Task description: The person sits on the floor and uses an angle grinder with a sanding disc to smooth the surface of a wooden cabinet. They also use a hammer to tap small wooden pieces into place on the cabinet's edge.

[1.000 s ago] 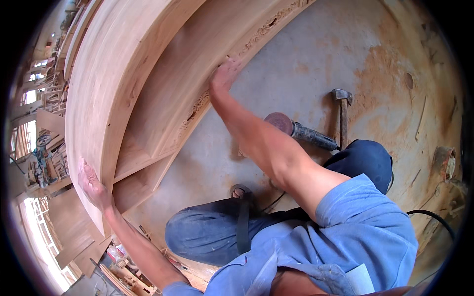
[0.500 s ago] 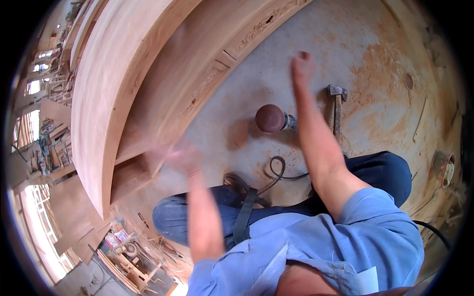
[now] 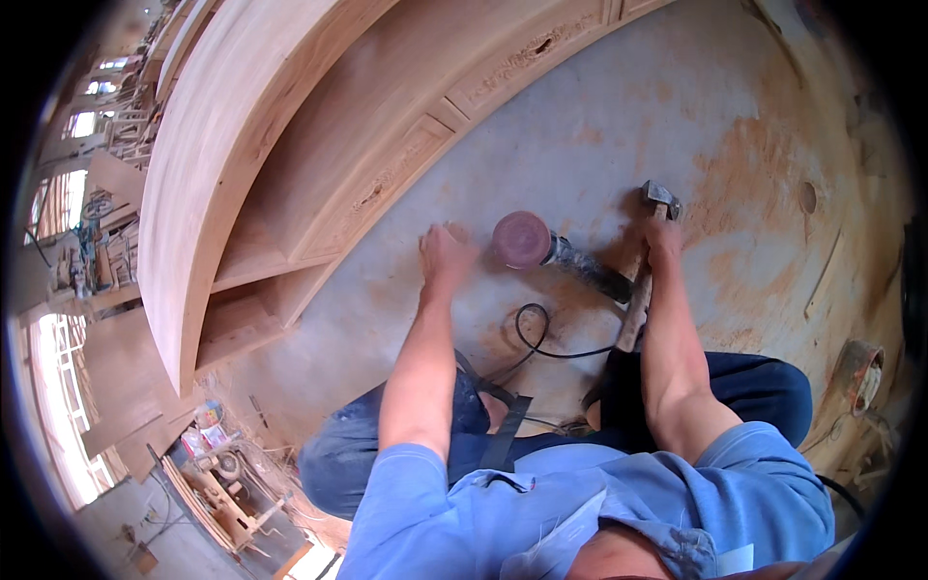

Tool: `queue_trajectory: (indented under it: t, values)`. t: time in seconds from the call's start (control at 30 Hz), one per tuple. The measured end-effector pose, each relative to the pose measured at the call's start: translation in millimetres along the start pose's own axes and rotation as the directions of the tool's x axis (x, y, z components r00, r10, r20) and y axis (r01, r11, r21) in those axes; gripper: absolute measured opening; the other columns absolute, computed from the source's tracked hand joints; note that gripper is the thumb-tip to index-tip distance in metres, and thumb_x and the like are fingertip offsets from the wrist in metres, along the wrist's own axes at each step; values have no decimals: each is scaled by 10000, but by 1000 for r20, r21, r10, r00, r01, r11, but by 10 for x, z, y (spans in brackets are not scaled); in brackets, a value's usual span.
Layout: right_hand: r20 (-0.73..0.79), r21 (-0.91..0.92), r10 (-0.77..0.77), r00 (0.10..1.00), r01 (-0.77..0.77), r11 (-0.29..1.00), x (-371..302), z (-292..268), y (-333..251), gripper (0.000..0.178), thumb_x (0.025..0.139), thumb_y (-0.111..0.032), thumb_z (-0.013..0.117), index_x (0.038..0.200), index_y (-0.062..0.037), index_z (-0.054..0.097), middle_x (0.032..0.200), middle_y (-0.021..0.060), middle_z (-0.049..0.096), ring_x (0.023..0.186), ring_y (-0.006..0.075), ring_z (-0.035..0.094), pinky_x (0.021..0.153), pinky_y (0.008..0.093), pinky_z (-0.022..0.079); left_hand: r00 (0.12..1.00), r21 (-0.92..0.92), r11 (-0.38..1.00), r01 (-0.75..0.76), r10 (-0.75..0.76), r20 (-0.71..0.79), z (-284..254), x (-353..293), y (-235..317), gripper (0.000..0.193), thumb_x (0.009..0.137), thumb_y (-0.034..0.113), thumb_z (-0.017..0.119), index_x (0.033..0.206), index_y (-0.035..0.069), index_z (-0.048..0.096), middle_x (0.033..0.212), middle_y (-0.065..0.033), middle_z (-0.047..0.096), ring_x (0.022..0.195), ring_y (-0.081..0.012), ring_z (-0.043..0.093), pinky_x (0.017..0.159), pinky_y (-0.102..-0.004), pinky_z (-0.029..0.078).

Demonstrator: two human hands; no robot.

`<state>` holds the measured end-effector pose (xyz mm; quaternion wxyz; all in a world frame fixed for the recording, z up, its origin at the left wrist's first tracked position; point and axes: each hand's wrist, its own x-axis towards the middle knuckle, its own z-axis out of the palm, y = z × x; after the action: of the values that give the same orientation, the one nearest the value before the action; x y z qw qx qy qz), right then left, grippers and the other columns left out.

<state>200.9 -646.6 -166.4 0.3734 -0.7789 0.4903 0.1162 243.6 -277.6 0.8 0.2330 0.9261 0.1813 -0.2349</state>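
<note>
My right hand [image 3: 662, 242] is closed round the wooden handle of a hammer [image 3: 635, 314], just below its metal head. Beside the hammer lies a disc sander [image 3: 590, 269] on the floor, its round reddish-brown sanding pad [image 3: 522, 240] turned up. My left hand [image 3: 447, 255] is over the floor between the sander's pad and the wooden cabinet [image 3: 319, 208]; motion smears its fingers, and I see nothing held there. A black cord [image 3: 530, 333] loops on the floor in front of my legs.
The large pale wooden cabinet, with carved panels and open compartments, fills the left and upper side. At the lower left are wood scraps and a wooden frame-like machine [image 3: 224, 493]. A round container [image 3: 858, 377] stands at right. Reddish dust patches mark the grey floor.
My right hand has come down onto the hammer and closed on it; the hammer's handle now slants differently. My left hand has moved from the cabinet's lower compartment toward the sander.
</note>
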Motion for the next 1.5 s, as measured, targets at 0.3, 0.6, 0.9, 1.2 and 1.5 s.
queue_trajectory:
  t: [0.3,0.6,0.9,1.2,1.5]
  values:
    - [341,939,-323,883,-333,84,-1133,-317,-1832,136,938,-120,646,923,-51,530,727,66,535,559,209,539,521,393,464,157,503,291,-814,944,-291,-261,603,1000,354,761,66,692,1100,29,599,1078,-167,578,1093,-375,546,957,-471,458]
    - [594,805,-120,796,-589,80,-1679,320,-1487,72,937,-86,586,913,-83,518,679,9,463,545,155,470,520,351,448,22,569,37,-822,999,-32,-235,1386,1097,212,712,31,660,898,57,563,1012,-126,582,1078,-334,556,934,-447,461]
    - [661,742,-82,746,-633,221,-2188,637,-1536,89,925,-79,592,881,-63,516,663,29,489,530,166,493,487,353,460,-67,470,-86,-878,996,56,-419,1483,1051,231,713,44,695,923,70,603,1019,-106,619,1064,-309,589,915,-441,470]
    - [630,769,-145,763,-587,253,-2555,811,-1801,103,921,-94,605,878,-78,513,657,32,476,533,191,497,511,373,460,175,447,27,-894,940,293,-622,1559,1052,264,704,35,735,945,77,635,1057,-103,644,1103,-298,599,979,-426,475]
    - [540,841,-218,813,-534,91,-2512,967,-2132,124,905,-85,616,833,-66,515,666,32,467,527,190,482,528,383,461,11,446,-94,-890,974,228,-580,1670,1002,259,698,10,716,938,53,628,1036,-104,639,1075,-295,604,958,-405,479]
